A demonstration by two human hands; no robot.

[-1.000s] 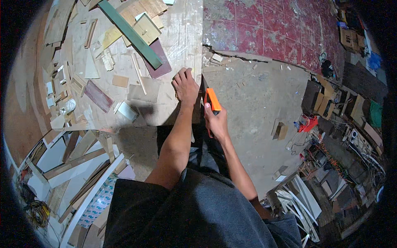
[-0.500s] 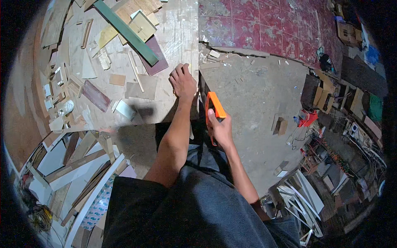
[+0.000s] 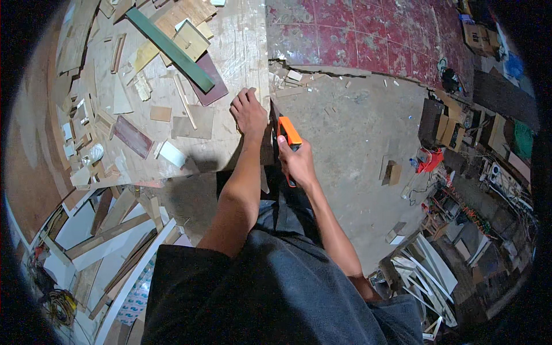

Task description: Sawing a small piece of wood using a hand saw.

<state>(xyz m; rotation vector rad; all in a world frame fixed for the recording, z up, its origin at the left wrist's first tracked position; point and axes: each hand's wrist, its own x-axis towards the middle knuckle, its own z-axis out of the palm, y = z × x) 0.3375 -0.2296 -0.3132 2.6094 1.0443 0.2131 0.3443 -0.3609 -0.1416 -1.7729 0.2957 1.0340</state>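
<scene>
My right hand [image 3: 299,164] is wrapped round the orange and black handle of a handsaw [image 3: 291,131]. The saw's dark blade [image 3: 274,109] points away from me along the right edge of the wooden worktable [image 3: 230,146]. Beside the blade, my left hand [image 3: 250,117] rests palm down at that edge, its fingers bent and slightly apart. What lies under the left palm is hidden, and so is the thumb. A dark brown surface [image 3: 267,148] shows between my left wrist and the saw; I cannot tell what it belongs to.
On the table lie a green wooden strip [image 3: 169,49], a maroon board [image 3: 213,80], a thin stick [image 3: 185,102] and several offcuts. Boards [image 3: 109,238] are piled below left. Right of the table is concrete floor [image 3: 351,132], with cartons [image 3: 449,129] and scrap [image 3: 422,276] farther right.
My right hand and the saw have moved forward and slightly left along the table edge. The left hand stays at the edge. The whole view has shifted a little.
</scene>
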